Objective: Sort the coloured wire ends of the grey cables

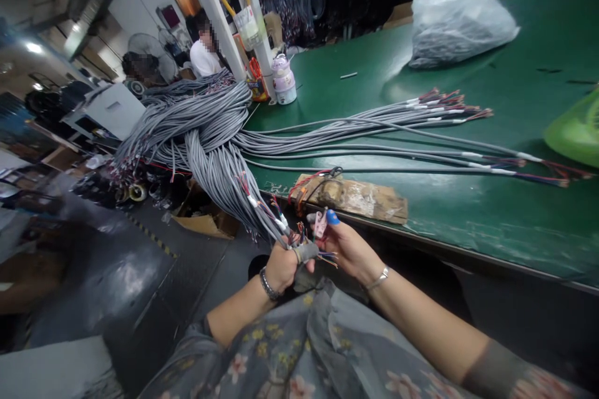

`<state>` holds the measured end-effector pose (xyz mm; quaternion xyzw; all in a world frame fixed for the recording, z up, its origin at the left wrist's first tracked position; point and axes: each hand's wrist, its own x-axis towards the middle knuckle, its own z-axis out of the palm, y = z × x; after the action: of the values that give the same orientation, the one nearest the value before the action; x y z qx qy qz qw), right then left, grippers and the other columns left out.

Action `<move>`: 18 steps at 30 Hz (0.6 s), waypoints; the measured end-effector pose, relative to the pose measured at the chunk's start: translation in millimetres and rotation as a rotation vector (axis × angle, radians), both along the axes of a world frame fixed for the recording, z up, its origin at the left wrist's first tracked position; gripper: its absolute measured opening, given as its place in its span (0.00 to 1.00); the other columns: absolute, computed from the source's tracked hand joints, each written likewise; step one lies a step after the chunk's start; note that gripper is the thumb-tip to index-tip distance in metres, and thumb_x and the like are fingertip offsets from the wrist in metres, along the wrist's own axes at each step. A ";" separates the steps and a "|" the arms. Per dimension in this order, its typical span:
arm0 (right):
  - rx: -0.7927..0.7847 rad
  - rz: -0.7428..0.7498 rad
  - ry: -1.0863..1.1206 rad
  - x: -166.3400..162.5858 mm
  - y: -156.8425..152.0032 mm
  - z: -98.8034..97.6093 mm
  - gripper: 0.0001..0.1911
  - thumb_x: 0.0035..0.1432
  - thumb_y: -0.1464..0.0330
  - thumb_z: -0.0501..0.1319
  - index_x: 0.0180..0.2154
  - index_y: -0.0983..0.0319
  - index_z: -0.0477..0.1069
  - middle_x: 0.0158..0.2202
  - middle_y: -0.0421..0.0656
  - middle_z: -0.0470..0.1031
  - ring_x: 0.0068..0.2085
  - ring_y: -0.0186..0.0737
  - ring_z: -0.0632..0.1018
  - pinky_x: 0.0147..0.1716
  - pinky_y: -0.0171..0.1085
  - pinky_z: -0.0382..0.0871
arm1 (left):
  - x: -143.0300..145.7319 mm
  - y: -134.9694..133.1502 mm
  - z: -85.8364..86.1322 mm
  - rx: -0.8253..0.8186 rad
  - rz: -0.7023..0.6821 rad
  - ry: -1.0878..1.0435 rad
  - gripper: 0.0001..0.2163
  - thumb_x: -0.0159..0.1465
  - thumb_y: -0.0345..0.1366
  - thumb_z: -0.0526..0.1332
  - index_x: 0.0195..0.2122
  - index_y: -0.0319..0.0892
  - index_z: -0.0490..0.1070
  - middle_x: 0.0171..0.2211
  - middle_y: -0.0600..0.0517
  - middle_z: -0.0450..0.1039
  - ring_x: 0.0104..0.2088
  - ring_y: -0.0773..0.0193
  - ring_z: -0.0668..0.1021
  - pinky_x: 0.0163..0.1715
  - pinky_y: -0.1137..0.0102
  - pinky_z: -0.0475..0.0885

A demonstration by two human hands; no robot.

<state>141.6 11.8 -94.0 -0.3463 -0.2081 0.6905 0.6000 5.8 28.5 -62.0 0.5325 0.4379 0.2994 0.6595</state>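
My left hand [282,267], its thumb wrapped in grey, is closed around the ends of several grey cables [266,218]. Thin coloured wires [327,257] fan out past its fingers. Close beside it, my right hand [349,249] wears a blue cover on the thumb. A small pink patterned piece [321,224] sits between the right thumb and fingers; its exact kind is too small to tell. Both hands are in front of the table edge, above my lap. The cables run up from my left hand to a large grey cable bundle [210,118] draped over the table corner.
A worn wooden board [360,196] with wires lies along the green table's [491,224] front edge. Behind it stretch several loose cables [374,128] with stripped ends. A plastic bag [461,19], a pink-white bottle [283,81] and a white post [253,6] stand farther back. Other people sit beyond.
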 end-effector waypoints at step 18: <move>-0.114 -0.029 0.103 3.5 -1.9 6.7 0.21 0.50 0.47 0.63 0.32 0.57 0.75 0.28 0.41 0.75 0.28 0.36 0.73 0.28 0.35 0.68 | -10.1 -10.2 4.4 0.079 -0.022 0.014 0.19 0.52 0.46 0.67 0.12 0.40 0.67 0.11 0.53 0.65 0.15 0.70 0.66 0.21 0.71 0.61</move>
<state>145.1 9.9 -87.3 -0.3470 -0.1324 0.7095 0.5989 -4.3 18.4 -57.6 0.5650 0.4244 0.3054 0.6383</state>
